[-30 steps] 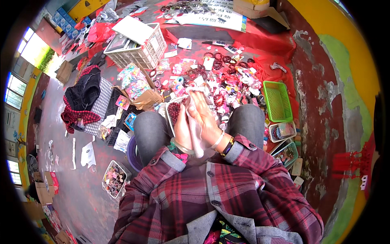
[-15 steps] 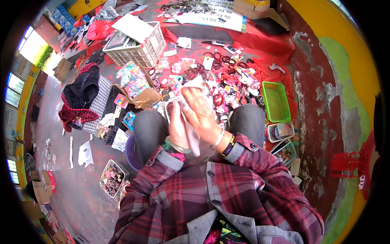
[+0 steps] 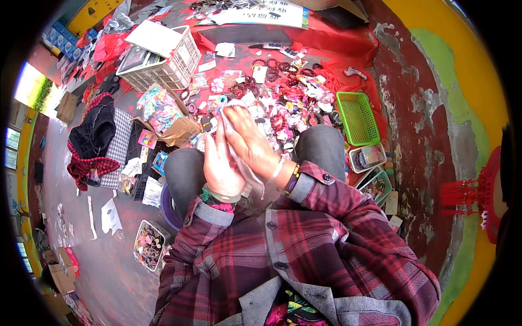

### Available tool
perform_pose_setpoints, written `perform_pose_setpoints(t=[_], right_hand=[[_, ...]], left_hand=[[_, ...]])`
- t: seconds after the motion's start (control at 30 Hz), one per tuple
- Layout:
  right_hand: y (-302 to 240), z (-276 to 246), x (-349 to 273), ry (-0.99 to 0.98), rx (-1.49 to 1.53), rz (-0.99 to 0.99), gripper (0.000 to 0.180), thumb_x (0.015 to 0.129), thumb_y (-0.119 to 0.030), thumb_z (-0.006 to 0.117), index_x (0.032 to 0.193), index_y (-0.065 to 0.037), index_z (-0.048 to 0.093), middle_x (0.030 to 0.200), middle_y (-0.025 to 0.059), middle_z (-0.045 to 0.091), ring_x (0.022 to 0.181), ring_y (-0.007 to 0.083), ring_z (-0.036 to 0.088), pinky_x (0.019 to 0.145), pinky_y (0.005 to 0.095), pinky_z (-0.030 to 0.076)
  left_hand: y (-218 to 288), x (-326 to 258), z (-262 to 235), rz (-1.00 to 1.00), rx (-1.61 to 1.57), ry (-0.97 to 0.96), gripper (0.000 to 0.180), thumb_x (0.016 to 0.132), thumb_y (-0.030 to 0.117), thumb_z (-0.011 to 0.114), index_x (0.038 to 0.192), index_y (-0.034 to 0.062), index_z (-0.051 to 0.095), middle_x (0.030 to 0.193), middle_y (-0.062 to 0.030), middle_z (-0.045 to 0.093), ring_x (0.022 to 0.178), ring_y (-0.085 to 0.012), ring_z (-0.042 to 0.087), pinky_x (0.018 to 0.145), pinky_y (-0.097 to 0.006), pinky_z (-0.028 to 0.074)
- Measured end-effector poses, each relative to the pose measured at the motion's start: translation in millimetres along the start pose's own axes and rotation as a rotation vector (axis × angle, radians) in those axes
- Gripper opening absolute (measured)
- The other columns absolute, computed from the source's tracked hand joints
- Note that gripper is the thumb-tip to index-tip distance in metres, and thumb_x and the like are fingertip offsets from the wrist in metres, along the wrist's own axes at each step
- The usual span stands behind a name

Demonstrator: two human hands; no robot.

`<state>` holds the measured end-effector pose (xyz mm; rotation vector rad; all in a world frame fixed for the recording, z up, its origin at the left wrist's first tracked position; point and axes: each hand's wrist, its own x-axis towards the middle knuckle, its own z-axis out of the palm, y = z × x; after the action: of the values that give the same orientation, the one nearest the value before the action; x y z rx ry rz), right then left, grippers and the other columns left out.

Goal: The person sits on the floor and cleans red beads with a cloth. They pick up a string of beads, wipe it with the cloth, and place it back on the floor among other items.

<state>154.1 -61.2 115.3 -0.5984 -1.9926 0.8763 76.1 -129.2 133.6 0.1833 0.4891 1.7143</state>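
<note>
A pale pinkish cloth [image 3: 252, 175] is squeezed between my two hands, in front of my lap. My right hand [image 3: 251, 142] lies over it from the right, back of the hand upward, fingers pressed together around its far end. From the left, my left hand [image 3: 223, 169] presses against the cloth with its fingers stretched upward and close together. The lower end of the cloth hangs down between my wrists. Whether something small lies inside the cloth is hidden. Beyond my hands, a heap of hair ties and beaded bracelets [image 3: 285, 111] covers the floor between my knees.
On the right stand a green basket [image 3: 358, 118] and small trays [image 3: 367, 158]. To the left are a carton of colourful packets [image 3: 176, 130], a white crate [image 3: 163, 68], a checked box with clothes [image 3: 117, 138], a purple basin [image 3: 169, 206] and a basket of small items [image 3: 150, 244].
My hands have shifted slightly left with the cloth still between them. The left hand has turned to show more of its palm. The whole view has also shifted a little.
</note>
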Motion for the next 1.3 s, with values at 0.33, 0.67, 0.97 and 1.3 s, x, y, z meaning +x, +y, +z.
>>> perform_pose_setpoints(t=[0.33,0.67,0.97,1.3], right_hand=[[-13,7,-2,-0.179,-0.188,-0.167,0.047,0.086,-0.027,0.049,0.126,-0.004,0.043,0.132,0.0177,0.039,0.128,0.0343,0.030,0.102,0.0498,0.022],[80,6,-7,0.186,1.390,0.946,0.038,0.093,-0.035,0.043,0.115,-0.006,0.053,0.099,0.0091,0.062,0.085,0.0229,0.061,0.077,0.0308,0.049],[55,18,-16,0.233,1.401,0.903,0.048,0.089,-0.033,0.051,0.131,-0.012,0.042,0.095,0.0049,0.056,0.077,0.0142,0.054,0.069,0.0288,0.046],[70,24,-37,0.264,1.488,1.076,0.023,0.089,-0.032,0.052,0.091,-0.009,0.056,0.072,0.0084,0.060,0.060,0.0211,0.059,0.055,0.0326,0.049]], left_hand=[[-7,17,-43,0.058,-0.042,-0.082,0.050,0.095,0.042,0.029,0.132,0.0088,0.036,0.133,-0.0108,0.041,0.124,-0.0247,0.038,0.105,-0.041,0.028],[-20,26,-45,-0.217,-0.213,-0.100,0.034,0.094,0.018,0.035,0.122,0.0024,0.047,0.122,-0.0115,0.053,0.113,-0.0237,0.050,0.097,-0.040,0.039],[-23,16,-28,-0.135,0.467,0.115,0.044,0.084,-0.002,0.051,0.127,-0.0003,0.041,0.099,-0.0036,0.055,0.081,-0.0122,0.056,0.071,-0.025,0.048],[-49,25,-74,0.207,1.107,0.164,0.034,0.076,0.000,0.059,0.110,-0.0024,0.055,0.087,-0.0083,0.063,0.073,-0.0119,0.059,0.065,-0.025,0.048]])
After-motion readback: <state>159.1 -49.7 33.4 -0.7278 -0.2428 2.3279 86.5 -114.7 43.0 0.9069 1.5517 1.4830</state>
